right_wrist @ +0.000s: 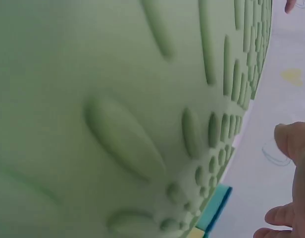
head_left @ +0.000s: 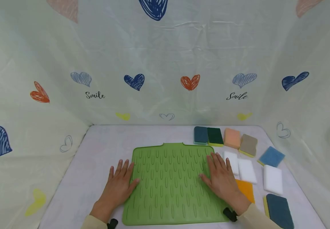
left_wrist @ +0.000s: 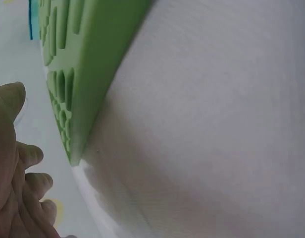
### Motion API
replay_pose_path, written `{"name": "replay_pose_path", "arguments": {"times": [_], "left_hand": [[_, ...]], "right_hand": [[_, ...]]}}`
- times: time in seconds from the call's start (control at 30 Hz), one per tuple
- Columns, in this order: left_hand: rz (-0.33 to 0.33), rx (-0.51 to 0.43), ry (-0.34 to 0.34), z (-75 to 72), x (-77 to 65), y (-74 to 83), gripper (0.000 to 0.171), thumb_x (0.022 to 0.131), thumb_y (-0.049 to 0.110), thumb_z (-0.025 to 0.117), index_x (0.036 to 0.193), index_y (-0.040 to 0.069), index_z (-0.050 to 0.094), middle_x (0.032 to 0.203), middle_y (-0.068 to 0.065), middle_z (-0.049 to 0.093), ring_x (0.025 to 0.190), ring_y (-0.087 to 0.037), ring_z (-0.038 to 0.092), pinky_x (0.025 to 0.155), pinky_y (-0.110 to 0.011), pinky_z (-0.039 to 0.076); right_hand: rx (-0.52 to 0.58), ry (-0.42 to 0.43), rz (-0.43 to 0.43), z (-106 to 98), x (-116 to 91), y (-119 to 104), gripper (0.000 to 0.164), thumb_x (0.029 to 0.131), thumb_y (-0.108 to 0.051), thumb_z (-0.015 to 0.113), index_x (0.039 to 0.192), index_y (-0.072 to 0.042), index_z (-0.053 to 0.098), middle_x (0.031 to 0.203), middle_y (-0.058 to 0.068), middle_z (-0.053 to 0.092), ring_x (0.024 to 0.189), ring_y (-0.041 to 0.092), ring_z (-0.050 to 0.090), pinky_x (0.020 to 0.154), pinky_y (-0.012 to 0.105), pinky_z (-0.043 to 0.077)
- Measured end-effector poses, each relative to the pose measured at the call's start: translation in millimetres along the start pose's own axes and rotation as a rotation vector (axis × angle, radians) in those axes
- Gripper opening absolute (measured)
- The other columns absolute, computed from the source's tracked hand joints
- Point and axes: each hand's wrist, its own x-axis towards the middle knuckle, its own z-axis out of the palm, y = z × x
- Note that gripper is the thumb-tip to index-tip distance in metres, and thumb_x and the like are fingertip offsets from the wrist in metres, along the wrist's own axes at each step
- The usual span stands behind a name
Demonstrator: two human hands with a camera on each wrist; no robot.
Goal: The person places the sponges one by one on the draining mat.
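Observation:
A green mat [head_left: 170,187] with raised oval ridges lies flat on the white table in front of me. My left hand [head_left: 118,187] is at its left edge, fingers straight and spread, thumb reaching over the mat. In the left wrist view, the left thumb and fingertips [left_wrist: 36,184] show beside the mat's thick side [left_wrist: 95,84]. My right hand [head_left: 222,178] lies across the mat's upper right edge with straight fingers pointing away from me. Ridges of the mat fill most of the right wrist view, with the right thumb [right_wrist: 291,139] at the right. Neither hand grips anything.
Several sponges lie right of the mat: blue-grey [head_left: 200,135], dark green [head_left: 215,136], peach [head_left: 232,138], grey-brown [head_left: 248,144], blue [head_left: 272,156], white ones [head_left: 272,179], orange [head_left: 245,189] and dark blue [head_left: 280,210]. A heart-printed curtain [head_left: 165,57] hangs behind the table [head_left: 96,152].

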Motion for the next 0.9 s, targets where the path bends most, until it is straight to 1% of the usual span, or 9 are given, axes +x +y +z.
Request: {"name": "replay_pose_path", "arguments": {"times": [0.1, 0.2, 0.37, 0.43, 0.57, 0.7, 0.9], "left_hand": [[0.003, -0.004, -0.033, 2.2, -2.3, -3.5, 0.069, 0.106, 0.042, 0.062, 0.157, -0.001, 0.047, 0.166, -0.027, 0.038, 0.156, -0.05, 0.028, 0.123, -0.073, 0.023], [-0.003, -0.014, -0.09, 6.3, -2.9, -8.1, 0.069, 0.108, 0.043, 0.059, 0.158, -0.002, 0.045, 0.167, -0.026, 0.035, 0.157, -0.05, 0.027, 0.123, -0.073, 0.024], [-0.017, -0.065, -0.176, 9.6, -4.3, -11.3, 0.073, 0.108, 0.043, 0.058, 0.161, -0.004, 0.038, 0.169, -0.027, 0.03, 0.157, -0.049, 0.025, 0.124, -0.071, 0.025], [-0.018, -0.083, -0.19, 9.9, -4.9, -11.1, 0.074, 0.108, 0.043, 0.058, 0.161, -0.005, 0.037, 0.169, -0.027, 0.03, 0.158, -0.049, 0.025, 0.124, -0.071, 0.026], [-0.025, -0.082, -0.203, 10.5, -6.0, -9.8, 0.075, 0.108, 0.044, 0.058, 0.161, -0.004, 0.036, 0.17, -0.025, 0.03, 0.158, -0.048, 0.026, 0.125, -0.07, 0.024], [-0.031, -0.078, -0.205, 11.8, -6.2, -9.0, 0.077, 0.107, 0.045, 0.059, 0.161, -0.004, 0.036, 0.17, -0.025, 0.03, 0.158, -0.048, 0.026, 0.125, -0.071, 0.023], [-0.034, -0.076, -0.196, 14.7, -5.7, -10.5, 0.079, 0.107, 0.046, 0.06, 0.161, -0.005, 0.036, 0.169, -0.025, 0.032, 0.158, -0.048, 0.027, 0.125, -0.071, 0.022]], "right_hand": [[0.001, 0.061, -0.034, -2, 8, 6, 0.082, 0.088, -0.041, 0.083, 0.147, 0.008, 0.054, 0.151, 0.03, 0.054, 0.141, 0.05, 0.05, 0.114, 0.074, 0.038], [-0.01, 0.116, -0.069, -6, 20, 14, 0.082, 0.085, -0.037, 0.086, 0.144, 0.009, 0.054, 0.145, 0.03, 0.057, 0.135, 0.05, 0.054, 0.11, 0.074, 0.042], [-0.08, 0.156, -0.139, -15, 44, 33, 0.084, 0.082, -0.037, 0.091, 0.141, 0.012, 0.055, 0.138, 0.031, 0.059, 0.127, 0.05, 0.057, 0.108, 0.071, 0.046], [-0.121, 0.164, -0.173, -17, 55, 41, 0.087, 0.08, -0.038, 0.093, 0.14, 0.012, 0.055, 0.136, 0.031, 0.06, 0.125, 0.05, 0.058, 0.107, 0.07, 0.047], [-0.2, 0.181, -0.233, -22, 81, 55, 0.089, 0.077, -0.039, 0.095, 0.138, 0.013, 0.057, 0.134, 0.03, 0.063, 0.123, 0.048, 0.06, 0.106, 0.07, 0.049], [-0.236, 0.153, -0.269, -25, 106, 66, 0.083, 0.08, -0.039, 0.093, 0.135, 0.013, 0.058, 0.133, 0.03, 0.063, 0.124, 0.046, 0.06, 0.108, 0.07, 0.047], [-0.238, 0.021, -0.255, -18, 130, 75, 0.073, 0.089, -0.04, 0.086, 0.135, 0.01, 0.058, 0.136, 0.026, 0.061, 0.128, 0.043, 0.056, 0.116, 0.071, 0.039]]}}
